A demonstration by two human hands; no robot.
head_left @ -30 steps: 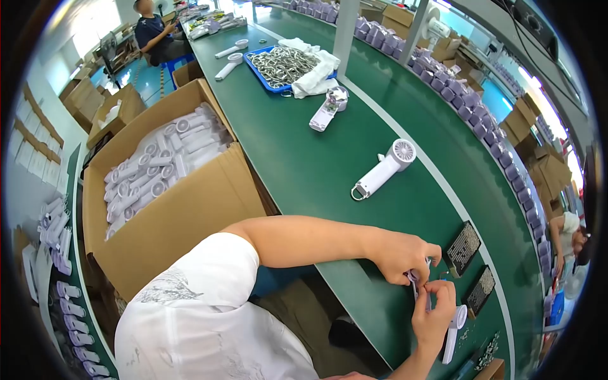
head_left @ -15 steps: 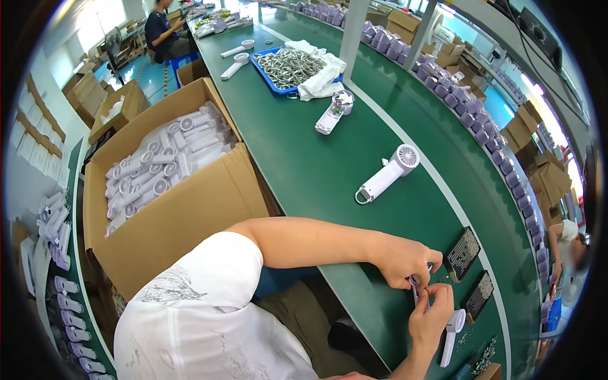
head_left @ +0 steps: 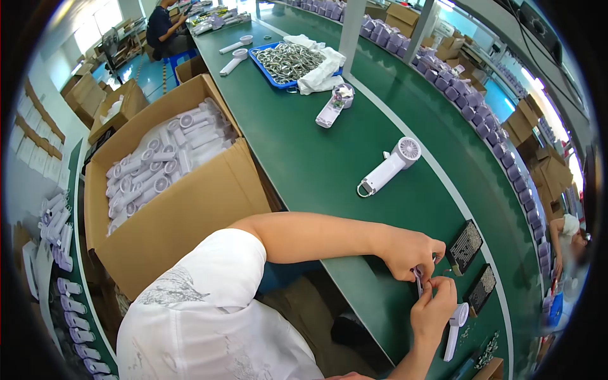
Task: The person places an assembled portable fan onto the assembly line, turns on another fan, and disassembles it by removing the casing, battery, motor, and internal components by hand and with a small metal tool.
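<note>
My left hand [head_left: 410, 253] is closed around a slim pale purple plastic fan part [head_left: 418, 282], mostly hidden by the fingers. My right hand [head_left: 434, 307] meets it from below, thumb and fingertips pinched on the part's near end. Just right of my right hand lies a white handheld fan [head_left: 454, 329]. Two black trays of small metal pieces, one farther [head_left: 465, 247] and one nearer [head_left: 481, 289], lie beyond my hands. Another handheld fan [head_left: 391, 166] with a wire loop at its end lies farther left along the bench.
On the green bench [head_left: 297, 171] are an opened fan [head_left: 335, 104] and a blue tray [head_left: 273, 82] of metal rings with a white cloth [head_left: 323, 73]. A cardboard box [head_left: 183, 237] full of fans stands beside it. Loose small parts [head_left: 487, 348] lie near the right end. A seated person [head_left: 163, 31] is far off.
Both hands stay together at the fan part and have shifted only slightly. The bench and its contents sit a little higher in view.
</note>
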